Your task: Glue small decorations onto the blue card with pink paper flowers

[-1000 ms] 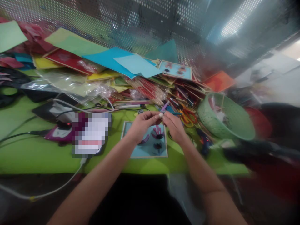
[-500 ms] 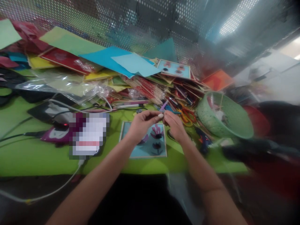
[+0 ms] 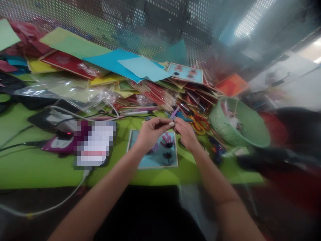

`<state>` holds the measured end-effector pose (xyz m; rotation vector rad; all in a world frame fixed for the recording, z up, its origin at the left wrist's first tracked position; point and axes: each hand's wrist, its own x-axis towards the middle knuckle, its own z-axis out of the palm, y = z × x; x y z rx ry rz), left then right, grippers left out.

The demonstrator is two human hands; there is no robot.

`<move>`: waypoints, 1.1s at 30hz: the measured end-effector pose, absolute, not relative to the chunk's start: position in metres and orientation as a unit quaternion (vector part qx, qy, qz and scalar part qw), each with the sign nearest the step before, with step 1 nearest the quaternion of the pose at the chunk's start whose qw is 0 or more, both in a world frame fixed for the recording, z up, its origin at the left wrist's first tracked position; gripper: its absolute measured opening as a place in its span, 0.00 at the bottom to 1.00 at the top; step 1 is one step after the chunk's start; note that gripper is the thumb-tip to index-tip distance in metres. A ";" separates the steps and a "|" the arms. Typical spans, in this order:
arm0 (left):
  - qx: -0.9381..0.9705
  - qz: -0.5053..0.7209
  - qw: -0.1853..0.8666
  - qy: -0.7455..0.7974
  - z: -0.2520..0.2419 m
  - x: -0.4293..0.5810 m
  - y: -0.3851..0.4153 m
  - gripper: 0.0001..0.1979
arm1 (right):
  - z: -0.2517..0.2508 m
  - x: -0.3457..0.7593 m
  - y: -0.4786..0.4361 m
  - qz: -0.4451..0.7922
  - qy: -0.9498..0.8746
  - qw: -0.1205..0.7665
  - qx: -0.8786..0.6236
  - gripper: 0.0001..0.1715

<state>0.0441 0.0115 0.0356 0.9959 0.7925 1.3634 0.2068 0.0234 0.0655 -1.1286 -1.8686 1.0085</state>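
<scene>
My left hand (image 3: 150,134) and my right hand (image 3: 185,133) meet fingertip to fingertip above a light blue card (image 3: 153,154) with pink and dark flower shapes glued on it. Both hands are pinched shut on a small piece between them; a purple strip (image 3: 175,113) pokes up from the pinch. What exactly they hold is too small and blurred to name. The card lies flat on the green table cover (image 3: 37,164), partly hidden under my hands.
A green basket (image 3: 240,125) stands at the right. Red-handled scissors (image 3: 200,123) lie beside it. Coloured paper sheets (image 3: 120,63), wooden sticks (image 3: 157,95) and plastic bags are heaped behind. Cables (image 3: 57,201) and a dark device lie at the left. A perforated metal wall rises behind.
Both hands stay pinched together over the card; the view has shifted slightly, and the fingers have barely moved.
</scene>
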 end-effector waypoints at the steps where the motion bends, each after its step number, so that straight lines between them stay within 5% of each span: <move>1: 0.424 0.587 0.601 0.338 0.037 0.044 0.011 0.16 | 0.066 0.207 0.023 0.395 -0.722 0.363 -0.437 0.17; 12: 0.323 0.580 0.677 0.317 0.030 0.043 0.016 0.16 | 0.067 0.208 0.024 0.423 -0.691 0.404 -0.424 0.12; 21: 0.389 0.574 0.641 0.330 0.030 0.044 0.015 0.17 | 0.068 0.207 0.020 0.260 -0.769 0.338 -0.475 0.19; 33: 0.382 0.532 0.694 0.300 0.030 0.038 0.017 0.16 | 0.063 0.209 0.026 0.371 -0.718 0.393 -0.440 0.20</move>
